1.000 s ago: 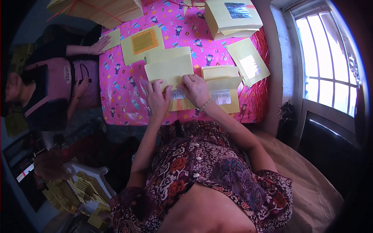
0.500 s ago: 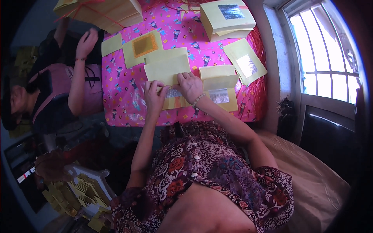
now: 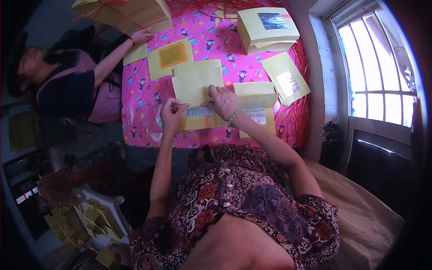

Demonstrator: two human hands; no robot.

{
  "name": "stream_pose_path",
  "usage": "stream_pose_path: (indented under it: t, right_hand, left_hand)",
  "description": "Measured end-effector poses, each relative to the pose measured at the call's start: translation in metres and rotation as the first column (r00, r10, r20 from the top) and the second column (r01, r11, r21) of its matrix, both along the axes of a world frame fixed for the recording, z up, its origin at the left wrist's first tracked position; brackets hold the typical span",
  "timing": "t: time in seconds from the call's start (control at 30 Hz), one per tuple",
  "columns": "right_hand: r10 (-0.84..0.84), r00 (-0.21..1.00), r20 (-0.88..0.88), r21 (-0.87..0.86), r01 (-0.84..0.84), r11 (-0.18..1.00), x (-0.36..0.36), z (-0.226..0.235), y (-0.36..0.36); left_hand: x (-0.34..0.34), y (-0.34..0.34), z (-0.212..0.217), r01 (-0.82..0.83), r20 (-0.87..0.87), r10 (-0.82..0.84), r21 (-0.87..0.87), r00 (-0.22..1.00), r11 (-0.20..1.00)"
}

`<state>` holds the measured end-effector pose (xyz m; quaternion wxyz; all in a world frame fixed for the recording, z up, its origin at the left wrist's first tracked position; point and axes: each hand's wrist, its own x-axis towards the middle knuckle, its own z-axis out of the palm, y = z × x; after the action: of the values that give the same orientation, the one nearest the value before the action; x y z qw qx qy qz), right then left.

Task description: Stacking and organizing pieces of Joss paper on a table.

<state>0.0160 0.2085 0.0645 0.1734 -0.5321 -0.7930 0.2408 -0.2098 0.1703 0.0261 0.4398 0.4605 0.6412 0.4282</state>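
Here at the centre of the frame, both hands are on the pale yellow paper (image 3: 197,85), which lies part folded on the pink tablecloth (image 3: 145,123), its lower part showing a silver patch (image 3: 200,111). The left hand (image 3: 173,110) is at the paper's left edge, thumb and fingertips drawn close together; from where I stand, I can't tell whether a layer is caught between them. Across from it, the right hand (image 3: 222,102) rests on the paper's right side, thumb and forefinger apart, a beaded bracelet (image 3: 232,118) round the wrist.

Just right of that hand sits a second folded paper (image 3: 255,93), silver showing below its raised flap. Farther right, a flat sheet (image 3: 278,67) lies tilted, its own silver square catching the glare. Upper right, there's a thick paper stack (image 3: 248,33) with a dark silvery patch on top. Just above and left of centre, an orange-bordered gold panel (image 3: 172,55) decorates another sheet. And upper left, a big paper bundle (image 3: 144,18) is bound in red string, while a co-worker (image 3: 108,67) in a pink apron stretches an arm toward its lower edge.
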Motion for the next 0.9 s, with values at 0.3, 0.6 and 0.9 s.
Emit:
stream_pose_path:
  t: [0.3, 0.6, 0.9]
  right_hand:
    - [0.226, 0.936, 0.271, 0.336, -0.312, 0.889, 0.004, 0.005, 0.006]
    - [0.226, 0.955, 0.190, 0.384, -0.284, 0.878, 0.016, 0.006, 0.014]
    - [-0.390, 0.698, -0.601, -0.228, 0.318, 0.920, 0.068, 0.030, 0.017]
  left_hand:
    - [-0.003, 0.007, 0.018, -0.131, -0.340, 0.143, 0.057, 0.930, 0.990]
    - [0.023, 0.027, 0.042, -0.232, 0.256, 0.238, -0.054, 0.937, 0.971]
    - [0.084, 0.020, 0.093, -0.156, 0.212, 0.091, 0.314, 0.973, 0.937]
